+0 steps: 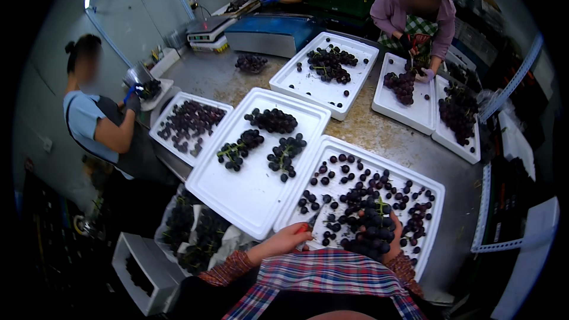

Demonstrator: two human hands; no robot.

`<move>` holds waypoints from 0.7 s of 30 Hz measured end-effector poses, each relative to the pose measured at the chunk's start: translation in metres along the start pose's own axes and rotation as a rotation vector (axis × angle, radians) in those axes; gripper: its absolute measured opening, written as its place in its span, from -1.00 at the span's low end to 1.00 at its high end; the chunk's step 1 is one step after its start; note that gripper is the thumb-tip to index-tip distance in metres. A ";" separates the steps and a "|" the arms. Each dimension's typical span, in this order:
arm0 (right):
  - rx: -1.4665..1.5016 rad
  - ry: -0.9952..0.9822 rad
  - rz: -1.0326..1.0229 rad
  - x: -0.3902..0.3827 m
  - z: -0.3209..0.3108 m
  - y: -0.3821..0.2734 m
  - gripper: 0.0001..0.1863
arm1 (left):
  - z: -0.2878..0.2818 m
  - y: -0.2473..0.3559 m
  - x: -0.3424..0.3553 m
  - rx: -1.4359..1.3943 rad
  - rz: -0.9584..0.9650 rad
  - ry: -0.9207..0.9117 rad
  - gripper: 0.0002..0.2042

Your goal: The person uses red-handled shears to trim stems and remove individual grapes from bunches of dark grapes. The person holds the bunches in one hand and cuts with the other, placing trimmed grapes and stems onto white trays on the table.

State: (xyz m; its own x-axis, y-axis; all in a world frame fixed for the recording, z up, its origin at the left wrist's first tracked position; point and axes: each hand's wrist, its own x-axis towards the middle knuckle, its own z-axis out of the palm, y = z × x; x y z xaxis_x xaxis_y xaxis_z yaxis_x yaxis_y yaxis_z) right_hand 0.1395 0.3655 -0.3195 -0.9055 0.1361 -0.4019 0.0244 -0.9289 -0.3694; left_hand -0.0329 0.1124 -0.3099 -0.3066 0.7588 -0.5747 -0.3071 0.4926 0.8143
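My left hand [288, 239] is closed on red-handled snips [304, 227], whose blades point away over the near edge of a white foam tray [440, 201]. In that tray lie many loose dark grapes [349, 169]. My right hand [393, 242] is wrapped round the side of a bunch of dark grapes [374, 225] with a green stem, held low over the tray. The bunch hides part of my right fingers. Left of it, a second white tray [237, 201] overlaps the first and bears three bunches, one of them a dark bunch [272, 121] at its far end.
Farther off stand a white tray [284, 80] with bunches and a smaller tray [157, 130] of loose grapes. One co-worker [98, 106] stands left; another [415, 6] handles grapes at far right. A lined crate of grapes [198, 231] is at my lower left.
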 end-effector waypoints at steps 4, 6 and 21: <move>0.138 -0.020 -0.019 0.007 0.004 0.005 -0.32 | -0.010 0.004 -0.005 0.500 0.381 0.346 -0.55; 0.157 -0.110 -0.011 0.007 0.000 0.005 -0.36 | -0.015 0.000 -0.003 0.711 0.438 0.463 -0.51; 0.077 -0.081 0.017 0.001 0.001 0.008 -0.42 | -0.002 -0.041 0.005 1.145 0.516 0.789 -0.41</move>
State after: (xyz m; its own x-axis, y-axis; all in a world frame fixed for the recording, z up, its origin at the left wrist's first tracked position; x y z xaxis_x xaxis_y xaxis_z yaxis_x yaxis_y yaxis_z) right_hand 0.1382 0.3575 -0.3224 -0.9368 0.0950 -0.3368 0.0099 -0.9549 -0.2968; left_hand -0.0240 0.0954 -0.3466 -0.6718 0.7128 0.2013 0.7301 0.5916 0.3419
